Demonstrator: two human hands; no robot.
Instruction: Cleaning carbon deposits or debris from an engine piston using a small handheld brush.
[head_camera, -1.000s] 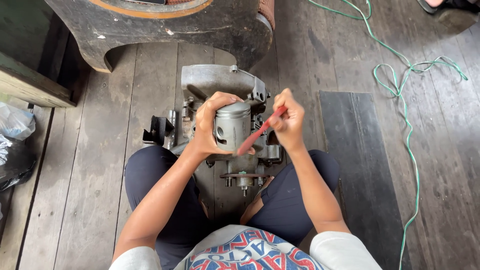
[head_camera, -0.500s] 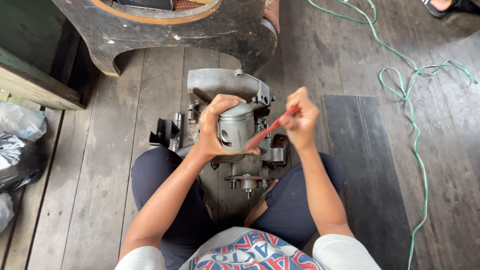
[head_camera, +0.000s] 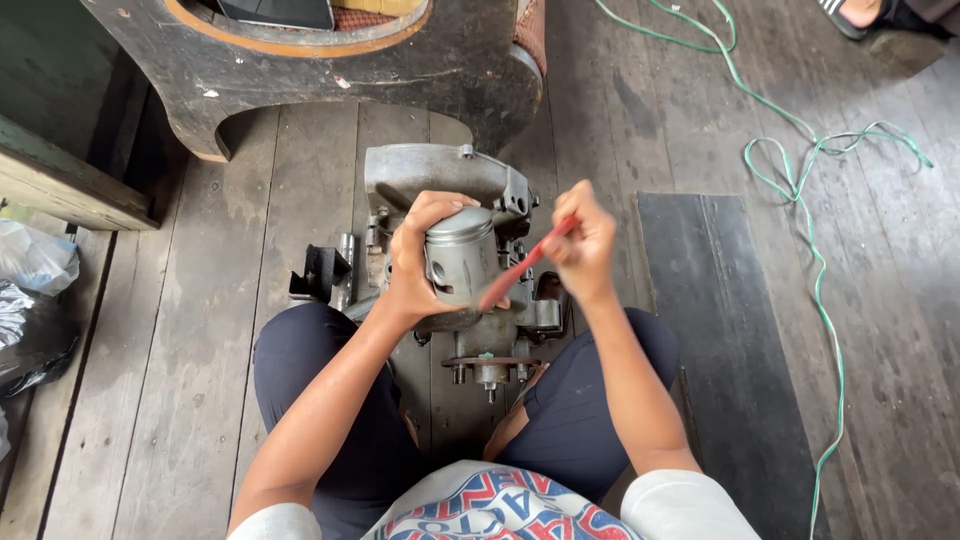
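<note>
Weathered grey floorboards (head_camera: 200, 400), seen from above; plastic bags (head_camera: 30, 290) at far left. Left hand (head_camera: 415, 265) wrapped closed around a grey metal piston (head_camera: 462, 255), held just above the engine crankcase (head_camera: 440, 175) between the knees. Right hand (head_camera: 585, 245) pinched shut on a red toothbrush (head_camera: 525, 265), its tip touching the piston's side. Dark mat (head_camera: 720, 350) beside, green cord (head_camera: 810, 250) at right.

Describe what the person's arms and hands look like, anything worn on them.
Both arms are bare from the short sleeves down. The sleeves are white, seen at the bottom edge of the picture, part of a shirt with a red and blue print on the chest. The left hand and right hand wear no gloves; no watch, bracelet or ring can be seen on either.
</note>
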